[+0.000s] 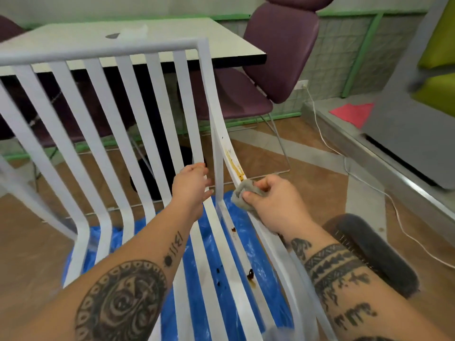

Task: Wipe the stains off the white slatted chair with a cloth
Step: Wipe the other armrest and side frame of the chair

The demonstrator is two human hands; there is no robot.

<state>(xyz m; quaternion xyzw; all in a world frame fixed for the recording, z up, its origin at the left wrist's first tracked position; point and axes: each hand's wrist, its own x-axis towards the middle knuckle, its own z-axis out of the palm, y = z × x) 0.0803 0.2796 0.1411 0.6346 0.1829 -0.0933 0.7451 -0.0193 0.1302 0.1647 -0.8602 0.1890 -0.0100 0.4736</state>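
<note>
The white slatted chair (103,134) stands on a blue plastic sheet (246,242), its right edge slat carrying a brown streak (235,166), with dark spots (250,273) on the seat slats, so wiping looks barely begun. The right hand (275,200) bunches a grey cloth (243,191) at the streak's lower end; the left hand (192,183) has fingers curled around a back slat.

**Where things sit**

The chair (103,134) stands before me on a plastic sheet (221,254). Behind its back stands a table (152,43), with another chair (268,70) to that table's right. A cable (327,143) runs along the floor on my right.
</note>
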